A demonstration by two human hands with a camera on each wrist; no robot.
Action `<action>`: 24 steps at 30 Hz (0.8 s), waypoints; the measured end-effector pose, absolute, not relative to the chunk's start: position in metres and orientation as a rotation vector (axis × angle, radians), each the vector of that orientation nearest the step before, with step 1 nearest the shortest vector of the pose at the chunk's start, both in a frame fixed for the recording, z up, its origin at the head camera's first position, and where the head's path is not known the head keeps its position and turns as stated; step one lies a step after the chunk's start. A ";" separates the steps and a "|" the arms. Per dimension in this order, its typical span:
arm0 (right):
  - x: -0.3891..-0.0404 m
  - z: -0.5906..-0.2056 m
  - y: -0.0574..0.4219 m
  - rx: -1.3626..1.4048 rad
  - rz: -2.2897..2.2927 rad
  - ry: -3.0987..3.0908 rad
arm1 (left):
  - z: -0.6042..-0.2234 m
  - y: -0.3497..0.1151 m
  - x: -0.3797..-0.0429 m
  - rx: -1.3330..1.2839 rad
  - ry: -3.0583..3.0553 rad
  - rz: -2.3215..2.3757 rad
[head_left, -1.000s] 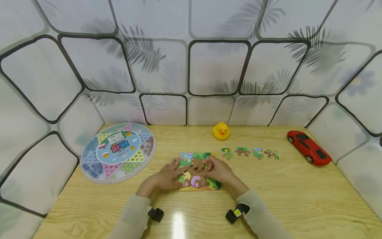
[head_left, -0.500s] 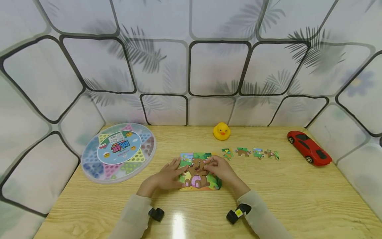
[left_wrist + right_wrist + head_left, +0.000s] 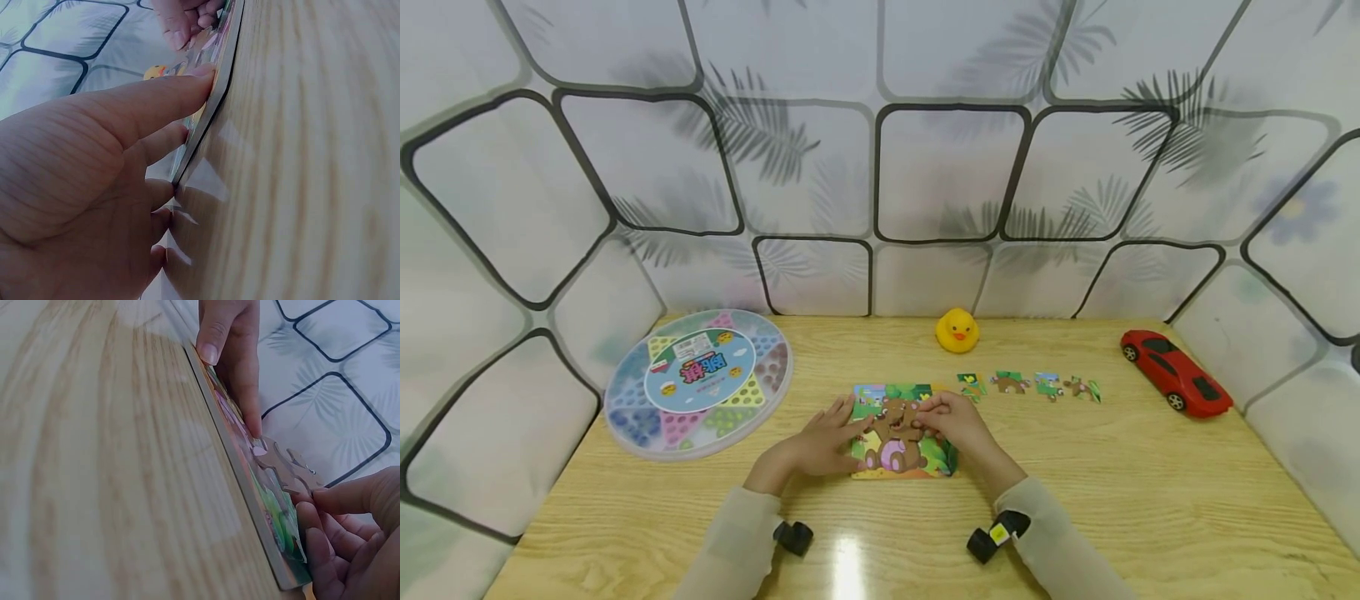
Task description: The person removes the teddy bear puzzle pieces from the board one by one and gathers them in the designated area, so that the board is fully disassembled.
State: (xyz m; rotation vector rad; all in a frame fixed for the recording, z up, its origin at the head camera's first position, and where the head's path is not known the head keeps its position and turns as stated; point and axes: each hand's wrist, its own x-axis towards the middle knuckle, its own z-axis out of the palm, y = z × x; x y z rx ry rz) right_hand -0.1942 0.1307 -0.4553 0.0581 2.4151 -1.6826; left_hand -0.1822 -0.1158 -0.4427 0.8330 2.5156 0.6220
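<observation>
A flat bear jigsaw puzzle (image 3: 892, 454) lies on the table in the head view, its brown bear pieced together on a colourful board. My left hand (image 3: 822, 442) spreads across the board's left side; in the left wrist view its thumb (image 3: 181, 94) rests along the near edge and the other fingertips meet the left edge. At the right side, my right hand (image 3: 958, 423) pinches a brown puzzle piece (image 3: 289, 470) between thumb and forefinger. The right wrist view shows that piece tilted up over the board, while its far end reaches toward the left fingertips.
Several loose puzzle pieces (image 3: 1010, 382) lie in a row behind and right of the board. A yellow rubber duck (image 3: 957, 332) sits at the back, a red toy car (image 3: 1176, 372) at the right. On the left is a round Chinese checkers box (image 3: 696, 383).
My right fingers have shifted very slightly at the bear's right side, still pinching the piece. The left hand stays in place on the board.
</observation>
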 end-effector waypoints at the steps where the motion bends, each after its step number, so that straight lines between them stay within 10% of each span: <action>1: -0.194 -0.455 0.131 0.071 -1.692 2.408 | -0.443 -0.116 -0.182 0.833 2.515 0.622; 24: -0.199 -0.453 0.171 0.140 -1.930 2.187 | -0.443 -0.116 -0.183 0.845 2.503 0.626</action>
